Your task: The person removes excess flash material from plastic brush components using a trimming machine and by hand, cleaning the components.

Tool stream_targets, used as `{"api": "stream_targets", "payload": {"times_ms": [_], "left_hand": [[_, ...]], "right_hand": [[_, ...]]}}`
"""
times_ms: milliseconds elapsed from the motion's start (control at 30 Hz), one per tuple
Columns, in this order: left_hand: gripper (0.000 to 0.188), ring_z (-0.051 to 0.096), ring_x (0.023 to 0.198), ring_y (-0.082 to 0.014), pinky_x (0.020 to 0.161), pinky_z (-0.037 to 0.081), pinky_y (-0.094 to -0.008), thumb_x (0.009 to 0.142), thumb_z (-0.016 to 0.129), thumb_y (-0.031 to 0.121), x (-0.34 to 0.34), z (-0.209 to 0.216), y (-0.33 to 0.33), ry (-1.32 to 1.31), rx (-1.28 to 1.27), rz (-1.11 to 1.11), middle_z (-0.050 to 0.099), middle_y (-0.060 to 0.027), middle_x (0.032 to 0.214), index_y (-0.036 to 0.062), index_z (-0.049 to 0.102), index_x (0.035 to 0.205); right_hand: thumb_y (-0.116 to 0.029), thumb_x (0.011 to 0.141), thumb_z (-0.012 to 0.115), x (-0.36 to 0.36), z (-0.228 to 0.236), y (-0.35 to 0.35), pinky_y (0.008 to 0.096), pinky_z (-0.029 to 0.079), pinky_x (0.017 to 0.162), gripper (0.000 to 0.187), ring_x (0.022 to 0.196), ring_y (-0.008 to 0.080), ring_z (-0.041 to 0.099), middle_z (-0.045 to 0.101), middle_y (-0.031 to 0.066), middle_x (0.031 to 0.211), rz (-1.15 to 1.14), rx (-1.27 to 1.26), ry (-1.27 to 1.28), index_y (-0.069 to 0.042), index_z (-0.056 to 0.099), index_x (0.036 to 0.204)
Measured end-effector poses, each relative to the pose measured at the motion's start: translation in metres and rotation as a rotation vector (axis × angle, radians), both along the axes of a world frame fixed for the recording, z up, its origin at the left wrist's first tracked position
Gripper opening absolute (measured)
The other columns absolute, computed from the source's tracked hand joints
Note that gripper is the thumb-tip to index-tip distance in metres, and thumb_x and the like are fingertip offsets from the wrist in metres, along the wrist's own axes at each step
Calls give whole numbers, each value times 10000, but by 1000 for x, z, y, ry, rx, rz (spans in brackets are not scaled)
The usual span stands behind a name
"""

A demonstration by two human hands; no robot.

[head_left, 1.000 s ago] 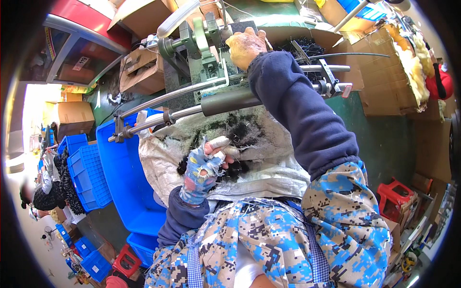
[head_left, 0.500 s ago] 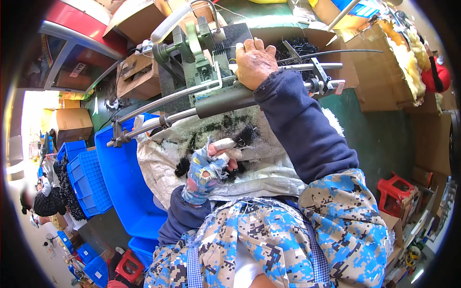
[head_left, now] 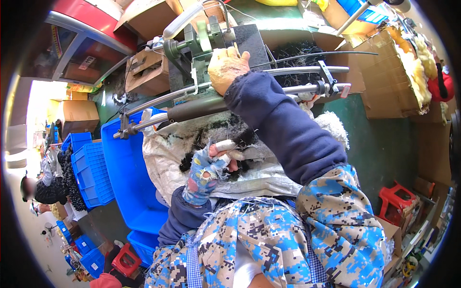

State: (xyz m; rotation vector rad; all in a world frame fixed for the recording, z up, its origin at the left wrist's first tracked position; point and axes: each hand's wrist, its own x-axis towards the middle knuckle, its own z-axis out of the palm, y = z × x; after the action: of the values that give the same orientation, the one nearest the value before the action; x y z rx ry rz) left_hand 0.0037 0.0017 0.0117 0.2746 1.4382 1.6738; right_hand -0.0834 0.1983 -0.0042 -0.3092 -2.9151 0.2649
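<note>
My right hand [head_left: 229, 71] is over the bench machine [head_left: 204, 41], back upward, with its fingers curled over the front of the metal block. Whatever its fingertips grip is hidden. My left hand [head_left: 211, 165] wears a torn, patterned fingerless glove, and white tape wraps some fingertips. Its fingers are bent together low over my lap, and I cannot make out what is in them. Beside them lie black bristles [head_left: 244, 137] on a white woven sack [head_left: 165, 149]. A dark padded roller [head_left: 197, 110] on a steel rail runs between my two hands.
A large blue bin [head_left: 126, 177] stands left of the sack, with blue crates [head_left: 91, 175] beyond. Behind the machine's rails is a box of black bristles [head_left: 300, 55]. An open carton [head_left: 386, 77] and a red stool [head_left: 396, 201] are at the right. Another person [head_left: 48, 189] is far left.
My right hand has moved left along the machine, and its spread fingers are now curled. My left hand stays almost where it was. The whole view has shifted a little.
</note>
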Motion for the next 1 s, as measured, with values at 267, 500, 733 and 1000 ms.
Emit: {"api": "stream_targets", "payload": {"times_ms": [267, 500, 733, 1000], "left_hand": [[257, 556, 649, -148, 596, 446, -233, 848, 478, 52, -4, -6, -15, 86, 1, 41, 613, -143, 864, -24, 483, 1094], [246, 552, 639, -179, 588, 460, -264, 859, 498, 106, -8, -5, -5, -40, 226, 206, 583, -119, 797, 25, 489, 1091], [160, 535, 600, -194, 538, 455, -303, 874, 475, 121, -18, -7, -19, -109, 423, 362, 558, -92, 714, 79, 487, 1028], [169, 532, 575, -157, 492, 425, -242, 880, 478, 150, -11, 2, 17, -62, 273, 301, 554, -79, 703, 71, 481, 1029]], "right_hand": [[-174, 757, 505, 22, 4, 48, 487, 344, 771, 295, 1049, 302, 443, 506, 143, 1057, -96, 53, -146, -20, 525, 1007], [-150, 719, 554, 11, 13, 93, 492, 339, 798, 237, 1009, 284, 457, 541, 73, 1012, -251, 121, -38, -181, 619, 944], [-127, 727, 526, 8, 18, 164, 486, 383, 801, 209, 918, 280, 545, 605, 122, 918, -267, 226, 212, -115, 637, 904], [-94, 796, 562, 94, 47, -27, 288, 442, 455, 85, 515, 153, 560, 593, 53, 650, 293, -1600, 139, -14, 570, 768]]}}
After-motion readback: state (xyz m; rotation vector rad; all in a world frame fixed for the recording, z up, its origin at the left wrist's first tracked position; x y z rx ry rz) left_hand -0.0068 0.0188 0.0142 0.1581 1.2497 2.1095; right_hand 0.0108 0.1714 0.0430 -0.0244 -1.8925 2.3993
